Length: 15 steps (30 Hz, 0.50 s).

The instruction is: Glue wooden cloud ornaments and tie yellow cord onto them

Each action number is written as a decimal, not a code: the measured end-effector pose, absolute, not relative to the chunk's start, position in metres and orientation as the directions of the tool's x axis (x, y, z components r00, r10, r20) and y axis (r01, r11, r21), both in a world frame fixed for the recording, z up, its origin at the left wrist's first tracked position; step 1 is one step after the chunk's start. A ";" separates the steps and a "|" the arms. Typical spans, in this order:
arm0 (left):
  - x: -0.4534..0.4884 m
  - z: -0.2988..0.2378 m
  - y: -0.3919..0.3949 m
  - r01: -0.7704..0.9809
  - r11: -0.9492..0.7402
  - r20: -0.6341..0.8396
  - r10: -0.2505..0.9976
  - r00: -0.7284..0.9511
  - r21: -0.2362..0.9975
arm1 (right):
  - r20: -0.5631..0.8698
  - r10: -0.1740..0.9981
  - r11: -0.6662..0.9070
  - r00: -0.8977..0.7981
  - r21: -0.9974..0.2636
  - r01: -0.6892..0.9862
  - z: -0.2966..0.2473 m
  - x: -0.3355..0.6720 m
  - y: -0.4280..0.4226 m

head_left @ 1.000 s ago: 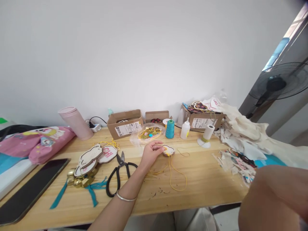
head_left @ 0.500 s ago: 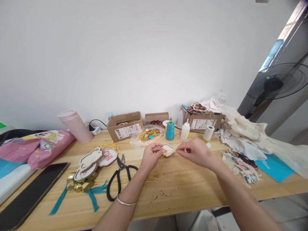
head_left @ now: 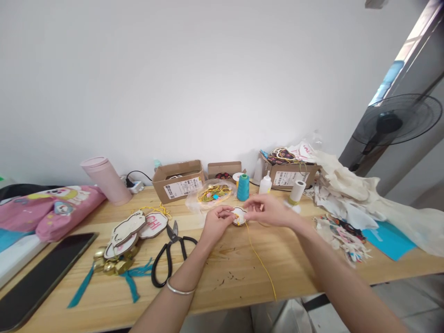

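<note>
Between my hands is a small white cloud-shaped patch (head_left: 239,216) with a dark rim. My left hand (head_left: 218,223) pinches its left edge, where a bit of yellow cord shows. My right hand (head_left: 268,211) has thumb and fingers bent together at the right edge; whether they grip the patch or the cord is hard to make out. A yellow cord (head_left: 259,259) runs from the patch down to the table's front edge. Left of my left forearm lie black-handled scissors (head_left: 175,245), blades slightly apart. Larger cloud-shaped patches (head_left: 129,227) are stacked beyond them, beside gold bells (head_left: 113,267) and teal ribbons (head_left: 130,282).
Along the wall stand a cardboard box (head_left: 180,182), a teal thread cone (head_left: 243,188), a glue bottle (head_left: 265,183), a white roll (head_left: 297,190) and a filled box (head_left: 289,175). Fabric scraps (head_left: 354,189) heap at right. A phone (head_left: 45,282) and pink tumbler (head_left: 107,180) are at left.
My right hand has moved left, closer to the patch. The yellow cord, stretched between the hands before, now hangs down across the table to its front edge.
</note>
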<state>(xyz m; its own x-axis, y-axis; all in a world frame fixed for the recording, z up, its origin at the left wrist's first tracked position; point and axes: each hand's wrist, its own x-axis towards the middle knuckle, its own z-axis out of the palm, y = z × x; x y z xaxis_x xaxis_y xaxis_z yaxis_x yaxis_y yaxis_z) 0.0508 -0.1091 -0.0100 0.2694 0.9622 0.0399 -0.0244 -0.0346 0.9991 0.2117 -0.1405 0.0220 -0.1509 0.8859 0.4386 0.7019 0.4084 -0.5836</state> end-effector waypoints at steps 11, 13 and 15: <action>0.045 -0.009 -0.109 0.297 -0.241 0.101 0.903 0.419 0.924 | 0.317 0.903 0.413 -0.291 -0.446 0.794 -0.010 0.212 -0.133; 0.044 -0.007 -0.108 0.317 -0.258 0.103 0.896 0.431 0.913 | 0.323 0.907 0.402 -0.270 -0.479 0.780 -0.009 0.212 -0.135; 0.041 -0.006 -0.106 0.328 -0.275 0.119 0.898 0.424 0.904 | 0.340 0.910 0.388 -0.237 -0.499 0.775 -0.009 0.211 -0.136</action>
<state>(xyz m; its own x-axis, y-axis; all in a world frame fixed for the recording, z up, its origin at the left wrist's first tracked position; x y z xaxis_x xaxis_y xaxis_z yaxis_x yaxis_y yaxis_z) 0.0414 -0.1064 -0.0061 0.4238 0.8979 0.1193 0.3284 -0.2750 0.9036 0.2115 -0.1362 -0.0086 -0.2370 0.9100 0.3403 0.7748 0.3884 -0.4989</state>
